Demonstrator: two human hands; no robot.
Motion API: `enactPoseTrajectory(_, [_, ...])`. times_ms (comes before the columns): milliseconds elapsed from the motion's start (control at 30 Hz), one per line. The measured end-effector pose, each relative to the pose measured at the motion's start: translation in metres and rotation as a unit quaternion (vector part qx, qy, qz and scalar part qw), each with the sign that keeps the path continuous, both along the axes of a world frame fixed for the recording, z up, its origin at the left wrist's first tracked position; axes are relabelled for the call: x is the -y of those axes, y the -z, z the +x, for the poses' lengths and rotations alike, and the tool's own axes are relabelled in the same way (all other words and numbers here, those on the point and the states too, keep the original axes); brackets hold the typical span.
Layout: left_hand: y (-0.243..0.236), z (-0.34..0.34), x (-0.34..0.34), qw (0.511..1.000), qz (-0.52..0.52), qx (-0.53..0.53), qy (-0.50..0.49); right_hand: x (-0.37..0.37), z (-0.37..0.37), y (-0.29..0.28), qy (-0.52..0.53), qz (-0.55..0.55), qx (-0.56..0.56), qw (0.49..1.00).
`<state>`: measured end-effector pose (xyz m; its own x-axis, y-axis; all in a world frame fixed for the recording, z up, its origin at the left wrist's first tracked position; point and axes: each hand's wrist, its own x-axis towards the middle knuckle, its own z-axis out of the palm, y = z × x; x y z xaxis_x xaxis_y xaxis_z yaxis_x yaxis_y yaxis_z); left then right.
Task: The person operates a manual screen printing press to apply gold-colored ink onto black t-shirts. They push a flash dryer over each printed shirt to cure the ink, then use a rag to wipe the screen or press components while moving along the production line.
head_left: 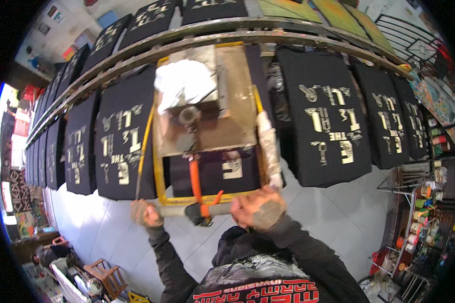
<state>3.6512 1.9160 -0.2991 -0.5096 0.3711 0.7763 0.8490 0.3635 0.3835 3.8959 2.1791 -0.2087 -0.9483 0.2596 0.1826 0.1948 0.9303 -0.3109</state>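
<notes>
My left hand [146,213] is closed around the left end of a grey handlebar [174,211]. My right hand [258,208] grips the bar's right end, its back smudged grey. The bar sits at the near side of a yellow metal frame [212,198] that carries a flat brown panel [232,121]. An orange arm [195,179] with a dark clamp runs from the bar toward a round metal fitting [189,116]. On top, a white cloth [184,83] covers part of a metal box. Beneath the frame, a black printed shirt [232,166] shows partly.
Black shirts with cream prints [331,116] lie on boards in a row to both sides. A long rail [268,26] runs behind, with a second row beyond. A shelf of paint containers [419,217] stands at right, a wooden stool [105,278] at lower left.
</notes>
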Motion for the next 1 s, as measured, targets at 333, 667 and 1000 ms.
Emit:
enactPoseTrajectory(333, [0.011,-0.002,0.036,0.995,-0.066,0.042,-0.060,-0.190,0.065,0.049,0.241,-0.071,-0.098,0.963])
enactPoseTrajectory(667, [-0.025,0.013,0.028,0.964,-0.214,0.123,-0.094,-0.274,0.074,0.155,0.225,-0.001,0.108,0.968])
enactPoseTrajectory(1000, [-0.046,0.020,0.013,0.946,-0.294,0.127,-0.056,-0.265,0.204,0.148,0.355,-0.035,0.116,0.927])
